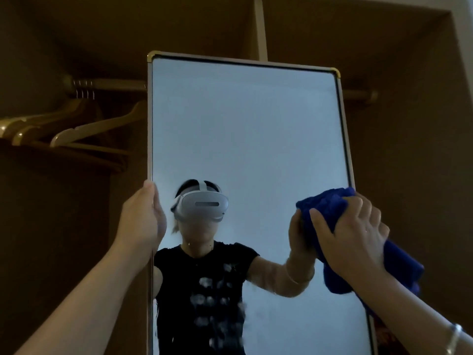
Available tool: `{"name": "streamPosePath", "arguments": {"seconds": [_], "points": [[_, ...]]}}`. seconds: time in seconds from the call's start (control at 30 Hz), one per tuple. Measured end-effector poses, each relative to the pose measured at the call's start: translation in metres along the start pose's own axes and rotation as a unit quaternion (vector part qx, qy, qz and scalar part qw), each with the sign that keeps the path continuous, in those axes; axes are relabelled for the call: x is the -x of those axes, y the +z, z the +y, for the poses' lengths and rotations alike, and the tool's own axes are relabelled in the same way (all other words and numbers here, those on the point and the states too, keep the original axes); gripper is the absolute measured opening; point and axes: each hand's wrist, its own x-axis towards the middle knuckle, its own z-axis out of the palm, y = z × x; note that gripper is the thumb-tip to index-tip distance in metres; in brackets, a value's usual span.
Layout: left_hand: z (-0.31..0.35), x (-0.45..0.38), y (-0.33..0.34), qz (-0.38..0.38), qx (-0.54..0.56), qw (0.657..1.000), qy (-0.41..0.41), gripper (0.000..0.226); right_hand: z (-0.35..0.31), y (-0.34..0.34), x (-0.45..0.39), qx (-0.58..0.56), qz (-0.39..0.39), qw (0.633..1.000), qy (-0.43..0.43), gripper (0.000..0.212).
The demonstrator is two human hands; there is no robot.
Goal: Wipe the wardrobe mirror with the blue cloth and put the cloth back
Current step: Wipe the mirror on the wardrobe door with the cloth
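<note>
**Wiping the right edge of a wardrobe mirror, one hand on the frame**

Holding the mirror steady on one side and rubbing on the other, that's the whole scene. The left hand is wrapped around the mirror's left frame edge, thumb on the front, fingers curled behind where I can't see them. The right hand is closed on the blue cloth, which is bunched up and pressed against the glass right at the right-hand edge, roughly level with the other hand. Part of the cloth sticks out above the knuckles, and a longer part hangs down below the wrist. There's a thin bracelet on the right wrist.

The glass reflects the person in a black printed T-shirt and a white headset, with the cloth arm stretched out. The lower part of the glass looks a bit smudgy.

Behind the mirror is a dark brown wardrobe with a rail and a few wooden hangers pushed to the left end. Lighting is pretty dim.
</note>
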Motion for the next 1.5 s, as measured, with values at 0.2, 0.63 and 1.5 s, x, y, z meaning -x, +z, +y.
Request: {"name": "streamPosePath", "arguments": {"seconds": [0.2, 0.63, 1.5], "points": [[-0.020, 0.011, -0.004, -0.018, 0.135, 0.983, -0.120, 0.047, -0.062, -0.006, -0.022, -0.030, 0.029, 0.999, -0.011, 0.048], [-0.017, 0.011, -0.008, -0.063, 0.182, 0.971, -0.144, 0.032, -0.105, 0.009, -0.016, -0.060, 0.073, 0.749, -0.656, 0.036], [-0.018, 0.016, -0.021, -0.115, 0.160, 0.968, -0.152, 0.077, -0.206, 0.008, 0.012, -0.144, 0.090, 0.899, -0.404, 0.030]]}}
